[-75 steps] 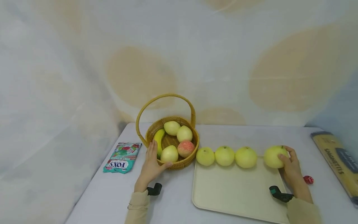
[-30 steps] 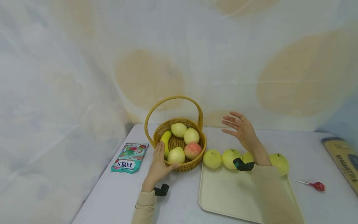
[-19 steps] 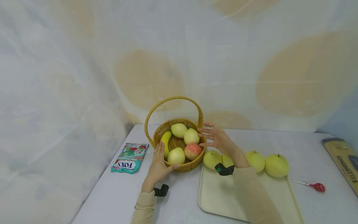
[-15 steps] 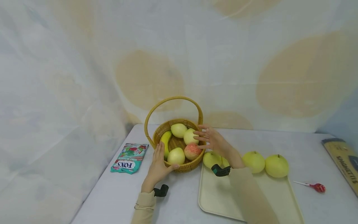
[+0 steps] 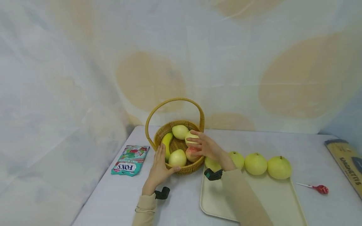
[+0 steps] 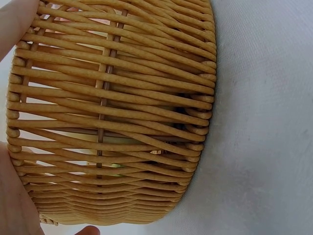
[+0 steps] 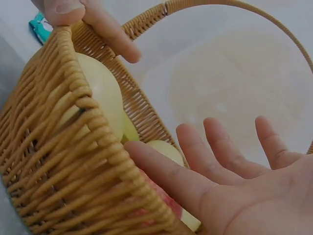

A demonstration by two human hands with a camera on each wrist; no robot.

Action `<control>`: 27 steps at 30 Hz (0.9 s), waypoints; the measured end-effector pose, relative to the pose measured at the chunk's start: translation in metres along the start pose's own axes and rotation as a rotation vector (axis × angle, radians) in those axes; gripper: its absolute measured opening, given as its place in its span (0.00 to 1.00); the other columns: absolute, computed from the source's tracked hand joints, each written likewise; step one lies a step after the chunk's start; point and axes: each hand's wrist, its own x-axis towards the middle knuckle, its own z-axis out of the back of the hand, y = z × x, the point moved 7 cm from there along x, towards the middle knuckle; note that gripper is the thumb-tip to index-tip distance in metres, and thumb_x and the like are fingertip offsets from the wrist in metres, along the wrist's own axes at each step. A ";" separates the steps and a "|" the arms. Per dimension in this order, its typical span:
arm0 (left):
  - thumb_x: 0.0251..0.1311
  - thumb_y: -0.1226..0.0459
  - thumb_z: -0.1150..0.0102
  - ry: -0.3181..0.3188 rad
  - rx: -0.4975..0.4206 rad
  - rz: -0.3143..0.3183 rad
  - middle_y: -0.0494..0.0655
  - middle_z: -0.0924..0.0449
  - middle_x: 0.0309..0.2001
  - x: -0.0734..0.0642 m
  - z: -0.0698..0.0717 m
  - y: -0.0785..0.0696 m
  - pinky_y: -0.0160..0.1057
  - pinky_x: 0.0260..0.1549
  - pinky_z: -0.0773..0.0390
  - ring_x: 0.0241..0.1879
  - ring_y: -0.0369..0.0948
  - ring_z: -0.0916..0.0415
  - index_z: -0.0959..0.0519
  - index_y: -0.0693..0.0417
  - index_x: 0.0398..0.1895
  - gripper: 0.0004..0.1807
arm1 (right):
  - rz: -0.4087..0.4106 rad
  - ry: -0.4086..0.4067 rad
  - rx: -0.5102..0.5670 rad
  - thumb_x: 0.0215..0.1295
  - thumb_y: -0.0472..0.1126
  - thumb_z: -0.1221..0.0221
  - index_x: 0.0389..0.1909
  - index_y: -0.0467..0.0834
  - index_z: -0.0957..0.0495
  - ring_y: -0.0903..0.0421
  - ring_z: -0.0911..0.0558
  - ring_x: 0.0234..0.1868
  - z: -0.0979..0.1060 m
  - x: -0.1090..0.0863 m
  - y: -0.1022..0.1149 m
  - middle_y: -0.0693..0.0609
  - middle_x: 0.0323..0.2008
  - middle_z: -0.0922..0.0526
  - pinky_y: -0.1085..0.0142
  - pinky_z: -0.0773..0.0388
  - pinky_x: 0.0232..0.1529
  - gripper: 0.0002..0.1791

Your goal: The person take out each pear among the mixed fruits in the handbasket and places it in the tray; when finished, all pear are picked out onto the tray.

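Observation:
A wicker basket (image 5: 188, 170) with a tall handle holds a banana (image 5: 167, 145), a reddish peach (image 5: 190, 154) and three pale yellow-green round fruits, one at the front (image 5: 177, 158). Against the basket's front left rim lies my left hand (image 5: 157, 172), fingers straight and spread, thumb along the front rim. My right hand (image 5: 210, 148) is over the right side of the basket, holding nothing. Its spread fingers overlap the peach and a pale fruit in the head view. In the right wrist view its index finger (image 7: 168, 169) extends past the rim, above the peach.
A cream tray (image 5: 271, 194) has several round yellow-green fruits (image 5: 255, 163) lined along its far edge, one partly behind my right wrist. Right of it lie a red lollipop (image 5: 321, 189) and a spaghetti pack (image 5: 346, 161). A green FOX'S sweets bag (image 5: 130, 160) lies left of the basket.
My right hand has let go of the rightmost fruit at the tray's far edge and moved left to the basket. The left hand has stayed at the basket's rim.

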 end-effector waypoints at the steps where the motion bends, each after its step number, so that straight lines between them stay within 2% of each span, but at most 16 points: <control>1: 0.49 0.39 0.33 -0.006 -0.004 -0.006 0.56 0.64 0.79 0.000 0.001 0.000 0.63 0.71 0.53 0.78 0.56 0.67 0.61 0.60 0.77 0.65 | -0.005 0.000 0.006 0.78 0.55 0.68 0.76 0.38 0.65 0.29 0.51 0.74 -0.001 0.002 -0.001 0.27 0.74 0.56 0.34 0.42 0.67 0.37; 6: 0.49 0.38 0.34 0.003 0.000 -0.006 0.57 0.65 0.79 0.000 0.000 -0.001 0.62 0.72 0.55 0.78 0.56 0.68 0.62 0.60 0.77 0.65 | -0.057 -0.003 0.027 0.77 0.58 0.67 0.76 0.40 0.67 0.32 0.55 0.75 -0.006 0.009 -0.010 0.29 0.75 0.57 0.33 0.48 0.68 0.39; 11: 0.50 0.40 0.33 0.016 -0.005 0.014 0.56 0.65 0.79 -0.001 0.000 -0.002 0.61 0.73 0.56 0.78 0.55 0.69 0.62 0.59 0.78 0.64 | -0.091 0.013 0.043 0.78 0.54 0.71 0.77 0.41 0.68 0.31 0.60 0.76 -0.011 0.014 -0.016 0.29 0.75 0.61 0.31 0.54 0.68 0.35; 21: 0.49 0.39 0.34 0.015 0.002 0.001 0.56 0.65 0.79 0.000 -0.002 -0.003 0.63 0.72 0.54 0.78 0.55 0.69 0.62 0.59 0.78 0.65 | -0.098 0.026 -0.042 0.77 0.55 0.70 0.77 0.42 0.69 0.32 0.61 0.76 -0.016 0.022 -0.025 0.29 0.75 0.62 0.28 0.53 0.66 0.37; 27: 0.49 0.38 0.34 -0.003 -0.003 -0.010 0.57 0.64 0.79 -0.001 0.000 -0.002 0.63 0.71 0.53 0.78 0.56 0.67 0.61 0.59 0.78 0.65 | -0.133 0.020 -0.040 0.77 0.53 0.71 0.77 0.43 0.70 0.34 0.65 0.77 -0.020 0.032 -0.032 0.30 0.75 0.65 0.29 0.53 0.66 0.36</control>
